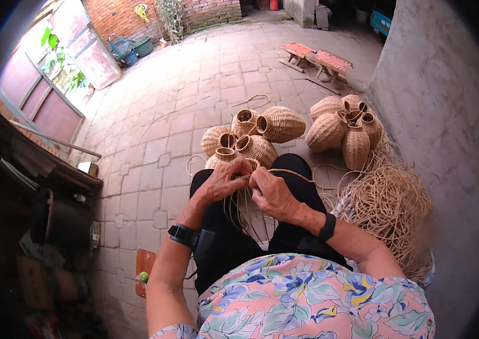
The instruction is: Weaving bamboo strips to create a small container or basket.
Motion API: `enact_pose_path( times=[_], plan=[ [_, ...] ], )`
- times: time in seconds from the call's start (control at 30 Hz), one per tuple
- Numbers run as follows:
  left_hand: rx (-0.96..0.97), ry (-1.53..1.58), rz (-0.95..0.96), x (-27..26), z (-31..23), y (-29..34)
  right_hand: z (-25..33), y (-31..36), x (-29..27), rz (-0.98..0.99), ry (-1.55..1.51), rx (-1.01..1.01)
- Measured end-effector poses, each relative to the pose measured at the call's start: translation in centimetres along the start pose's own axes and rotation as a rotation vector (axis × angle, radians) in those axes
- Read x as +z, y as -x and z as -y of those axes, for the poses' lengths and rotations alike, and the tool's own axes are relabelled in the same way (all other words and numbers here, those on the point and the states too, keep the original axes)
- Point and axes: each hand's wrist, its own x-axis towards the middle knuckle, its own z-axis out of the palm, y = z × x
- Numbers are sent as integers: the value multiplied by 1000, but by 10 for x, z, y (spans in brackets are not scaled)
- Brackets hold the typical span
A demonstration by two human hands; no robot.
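Two hands (225,182) (276,195) on cord (293,172); paved floor (177,135), brick wall (112,20)

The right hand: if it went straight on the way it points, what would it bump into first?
Apart from the cord it holds, the right hand would probably meet the left hand first; whether they touch now is unclear.
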Motion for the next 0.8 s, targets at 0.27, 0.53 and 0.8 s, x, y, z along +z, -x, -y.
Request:
enact_pose_path(
  times=[0.27, 0.53, 0.8],
  plan=[
    [-4, -11, -177, 17, -6, 9, -20, -9, -12, 175, -220, 291],
    [-54, 81, -282, 17, 7, 9, 0, 57, -103, 258, 241, 216],
    [-89, 14, -216, 17, -1, 0, -102, 135, -173, 183, 37, 733]
  ],
)
